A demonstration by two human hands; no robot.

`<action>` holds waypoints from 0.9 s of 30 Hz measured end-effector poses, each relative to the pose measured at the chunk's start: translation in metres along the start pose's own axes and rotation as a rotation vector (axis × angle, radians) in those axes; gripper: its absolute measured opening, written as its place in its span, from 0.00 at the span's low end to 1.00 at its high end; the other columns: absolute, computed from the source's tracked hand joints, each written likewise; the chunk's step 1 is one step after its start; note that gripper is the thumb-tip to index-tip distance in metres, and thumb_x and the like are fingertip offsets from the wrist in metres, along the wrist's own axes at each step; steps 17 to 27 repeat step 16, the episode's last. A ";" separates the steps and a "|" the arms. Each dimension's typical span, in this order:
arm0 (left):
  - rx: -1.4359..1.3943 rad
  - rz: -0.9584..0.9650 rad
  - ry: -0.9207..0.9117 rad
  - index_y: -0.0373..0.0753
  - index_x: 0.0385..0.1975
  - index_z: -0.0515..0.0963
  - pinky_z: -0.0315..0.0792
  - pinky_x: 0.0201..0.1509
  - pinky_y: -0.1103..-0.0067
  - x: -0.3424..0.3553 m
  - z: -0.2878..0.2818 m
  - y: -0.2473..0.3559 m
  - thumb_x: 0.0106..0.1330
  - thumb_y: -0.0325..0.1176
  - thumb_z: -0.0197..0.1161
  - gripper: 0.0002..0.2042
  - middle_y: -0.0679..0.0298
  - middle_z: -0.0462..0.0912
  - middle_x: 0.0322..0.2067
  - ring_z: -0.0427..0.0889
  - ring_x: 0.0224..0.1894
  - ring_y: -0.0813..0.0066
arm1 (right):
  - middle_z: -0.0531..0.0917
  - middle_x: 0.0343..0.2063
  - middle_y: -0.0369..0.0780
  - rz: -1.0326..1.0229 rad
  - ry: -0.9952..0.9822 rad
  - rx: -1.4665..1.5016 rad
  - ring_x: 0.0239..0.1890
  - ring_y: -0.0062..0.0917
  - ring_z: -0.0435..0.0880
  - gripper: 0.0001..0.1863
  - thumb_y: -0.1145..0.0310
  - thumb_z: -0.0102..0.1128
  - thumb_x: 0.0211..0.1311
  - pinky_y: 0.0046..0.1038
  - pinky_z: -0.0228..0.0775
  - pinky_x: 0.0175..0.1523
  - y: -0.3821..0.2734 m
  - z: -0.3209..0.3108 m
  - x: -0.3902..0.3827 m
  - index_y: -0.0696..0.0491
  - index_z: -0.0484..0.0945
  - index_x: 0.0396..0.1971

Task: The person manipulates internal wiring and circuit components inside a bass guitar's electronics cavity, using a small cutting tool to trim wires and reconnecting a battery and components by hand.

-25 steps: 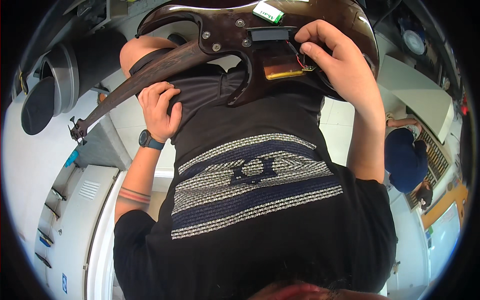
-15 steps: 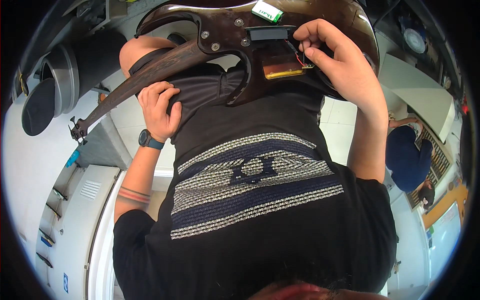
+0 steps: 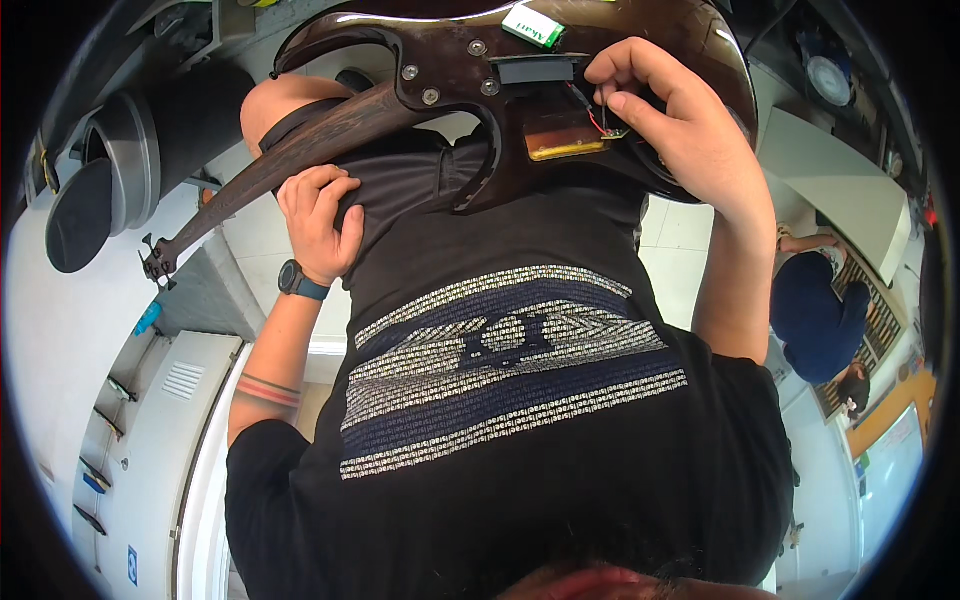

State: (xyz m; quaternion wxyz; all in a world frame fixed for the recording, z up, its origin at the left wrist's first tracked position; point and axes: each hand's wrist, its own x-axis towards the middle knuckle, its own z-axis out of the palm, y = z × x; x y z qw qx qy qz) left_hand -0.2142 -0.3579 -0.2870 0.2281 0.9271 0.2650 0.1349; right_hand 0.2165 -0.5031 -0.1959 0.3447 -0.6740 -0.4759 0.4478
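Note:
A dark brown bass guitar [image 3: 640,22] lies back side up across my lap, its wooden neck [image 3: 330,130] running down to the left. In its back is an open cavity [image 3: 568,143] with a yellowish edge, thin red wires [image 3: 596,122] and a small circuit part. My right hand [image 3: 690,125] is pinched over the cavity's right end, on what looks like a thin dark rod; its tip is hard to make out. My left hand [image 3: 318,225] lies with fingers stretched on my thigh, beside the neck. A black battery compartment [image 3: 535,71] sits above the cavity.
A white and green block battery [image 3: 532,26] lies loose on the guitar's back. Several neck screws [image 3: 478,47] are near it. A grey-black cylinder [image 3: 125,150] stands at the far left. Another person in dark blue [image 3: 815,315] is at the right, by a shelf rack.

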 end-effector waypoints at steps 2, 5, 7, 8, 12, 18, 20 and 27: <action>0.000 0.001 -0.001 0.41 0.48 0.86 0.64 0.73 0.57 0.001 0.000 0.000 0.64 0.37 0.68 0.15 0.59 0.85 0.52 0.80 0.61 0.53 | 0.89 0.42 0.39 0.002 -0.001 0.001 0.50 0.25 0.88 0.09 0.76 0.61 0.80 0.31 0.79 0.61 0.000 -0.001 0.000 0.58 0.83 0.54; -0.003 0.001 -0.001 0.41 0.48 0.86 0.64 0.73 0.57 0.002 -0.001 0.001 0.64 0.37 0.68 0.15 0.59 0.85 0.52 0.80 0.61 0.53 | 0.89 0.42 0.39 -0.003 -0.006 -0.005 0.50 0.25 0.88 0.09 0.77 0.60 0.80 0.30 0.79 0.61 0.000 -0.002 0.002 0.58 0.83 0.54; 0.003 0.000 -0.007 0.41 0.48 0.86 0.64 0.73 0.57 0.002 -0.001 0.000 0.64 0.37 0.68 0.15 0.59 0.85 0.52 0.80 0.61 0.53 | 0.89 0.42 0.39 -0.010 -0.007 -0.012 0.50 0.25 0.88 0.08 0.77 0.59 0.80 0.30 0.79 0.62 0.002 -0.003 0.003 0.58 0.82 0.53; 0.002 0.001 -0.007 0.41 0.48 0.86 0.64 0.73 0.57 0.002 -0.001 0.001 0.64 0.37 0.68 0.15 0.59 0.85 0.52 0.80 0.61 0.53 | 0.87 0.44 0.37 -0.007 -0.021 0.013 0.52 0.22 0.86 0.08 0.78 0.58 0.81 0.28 0.77 0.62 0.006 -0.005 0.003 0.58 0.81 0.54; 0.006 -0.001 -0.010 0.41 0.49 0.86 0.64 0.73 0.57 0.002 -0.002 0.001 0.64 0.37 0.69 0.15 0.59 0.85 0.52 0.80 0.61 0.53 | 0.86 0.46 0.36 0.032 -0.015 0.000 0.52 0.19 0.84 0.08 0.78 0.56 0.83 0.25 0.75 0.61 0.002 -0.007 0.006 0.58 0.79 0.55; 0.006 -0.002 -0.017 0.42 0.49 0.86 0.64 0.73 0.56 0.000 -0.003 0.000 0.64 0.38 0.69 0.15 0.57 0.85 0.53 0.80 0.61 0.52 | 0.88 0.42 0.39 0.014 0.051 0.002 0.51 0.24 0.89 0.08 0.79 0.57 0.80 0.28 0.79 0.63 0.004 -0.006 0.009 0.59 0.81 0.52; 0.006 -0.002 -0.017 0.42 0.49 0.86 0.64 0.73 0.56 0.000 -0.003 0.000 0.64 0.38 0.69 0.15 0.57 0.85 0.53 0.80 0.61 0.52 | 0.88 0.42 0.39 0.014 0.051 0.002 0.51 0.24 0.89 0.08 0.79 0.57 0.80 0.28 0.79 0.63 0.004 -0.006 0.009 0.59 0.81 0.52; 0.006 -0.002 -0.017 0.42 0.49 0.86 0.64 0.73 0.56 0.000 -0.003 0.000 0.64 0.38 0.69 0.15 0.57 0.85 0.53 0.80 0.61 0.52 | 0.88 0.42 0.39 0.014 0.051 0.002 0.51 0.24 0.89 0.08 0.79 0.57 0.80 0.28 0.79 0.63 0.004 -0.006 0.009 0.59 0.81 0.52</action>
